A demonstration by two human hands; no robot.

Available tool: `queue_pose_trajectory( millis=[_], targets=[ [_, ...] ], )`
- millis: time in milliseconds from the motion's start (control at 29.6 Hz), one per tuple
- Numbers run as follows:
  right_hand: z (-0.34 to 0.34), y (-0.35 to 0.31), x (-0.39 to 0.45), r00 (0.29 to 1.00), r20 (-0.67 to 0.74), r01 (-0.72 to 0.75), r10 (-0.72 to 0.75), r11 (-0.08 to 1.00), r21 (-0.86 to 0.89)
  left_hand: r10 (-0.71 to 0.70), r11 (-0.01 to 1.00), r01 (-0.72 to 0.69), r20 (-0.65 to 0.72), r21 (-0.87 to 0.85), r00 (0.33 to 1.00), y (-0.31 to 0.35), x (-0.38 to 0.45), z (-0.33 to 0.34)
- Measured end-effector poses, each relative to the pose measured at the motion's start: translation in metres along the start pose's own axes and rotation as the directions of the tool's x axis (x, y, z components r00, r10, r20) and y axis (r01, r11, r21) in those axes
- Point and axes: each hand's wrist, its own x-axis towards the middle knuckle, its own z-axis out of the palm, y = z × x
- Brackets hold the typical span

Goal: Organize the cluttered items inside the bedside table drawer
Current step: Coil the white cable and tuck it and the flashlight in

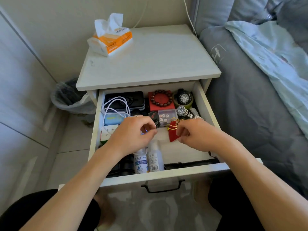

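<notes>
Over drawer [202,104]: right hand [194,134] pinches red pouch [173,135]; left hand [133,130] fingers curled, contents unclear.

Both forearms reach forward over the drawer [166,175] front. Left hand [133,133] fingers curled, content unclear. Right hand [194,133] pinches red pouch [173,135], right of the left hand.

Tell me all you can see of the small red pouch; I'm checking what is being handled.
The small red pouch looks like soft fabric, gathered at the neck by a gold cord. It sits tilted over the drawer's pale floor, right of centre, before the clear dice box. The right hand pinches its right edge; its contents are not visible.
</notes>
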Motion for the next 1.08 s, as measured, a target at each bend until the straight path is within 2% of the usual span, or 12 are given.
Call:
queue_pose_trajectory(
  millis=[101, 169, 270, 338, 406, 473, 575, 710, 811, 913, 1014, 1082],
  targets=[
    [-0.004, 0.011, -0.008, 0.998, -0.033, -0.045, 0.045, 0.999, 0.016, 0.02, 0.998, -0.022, 0.038, 0.06, 0.999, 0.006, 0.013, 0.006],
    [-0.006, 0.015, -0.01, 0.997, -0.065, -0.037, 0.039, 0.999, 0.033, -0.01, 0.973, 0.001, 0.04, 0.23, 0.999, 0.003, 0.017, 0.008],
    [-0.002, 0.007, -0.007, 0.994, -0.11, 0.013, -0.001, 0.994, 0.104, -0.099, 0.846, 0.032, 0.098, 0.532, 0.99, -0.012, 0.008, 0.0],
    [-0.001, 0.004, -0.008, 0.993, -0.104, 0.059, -0.049, 0.994, 0.091, -0.156, 0.799, 0.053, 0.121, 0.599, 0.98, -0.012, 0.001, 0.001],
    [0.001, 0.002, -0.007, 0.992, -0.107, 0.078, -0.068, 0.993, 0.086, -0.152, 0.922, 0.115, 0.073, 0.37, 0.986, -0.009, -0.002, -0.003],
    [0.003, -0.001, -0.005, 0.988, -0.119, 0.107, -0.098, 0.992, 0.073, -0.168, 0.985, 0.164, -0.088, -0.053, 0.982, -0.004, -0.002, -0.01],
    [0.006, -0.006, 0.001, 0.963, -0.218, 0.173, -0.155, 0.983, 0.064, -0.212, 0.908, 0.108, -0.224, -0.404, 0.951, 0.003, -0.005, -0.026],
    [0.015, -0.03, 0.007, 0.899, -0.331, 0.341, -0.286, 0.932, 0.122, -0.241, 0.75, 0.166, -0.031, -0.64, 0.97, 0.003, -0.018, -0.043],
    [0.023, -0.042, 0.012, 0.866, -0.314, 0.422, -0.388, 0.905, 0.045, -0.171, 0.776, 0.151, 0.025, -0.612, 0.985, 0.004, -0.02, -0.044],
    [0.029, -0.048, 0.01, 0.848, -0.331, 0.472, -0.414, 0.875, 0.112, -0.169, 0.83, 0.173, 0.058, -0.53, 0.984, 0.001, -0.022, -0.046],
    [0.033, -0.048, 0.008, 0.887, -0.302, 0.41, -0.348, 0.895, 0.173, -0.252, 0.966, 0.24, -0.163, -0.095, 0.954, -0.02, -0.023, -0.042],
    [0.032, -0.045, 0.01, 0.903, -0.299, 0.363, -0.309, 0.92, 0.146, -0.277, 0.94, 0.299, -0.145, 0.163, 0.95, -0.027, -0.019, -0.04]
  ],
)
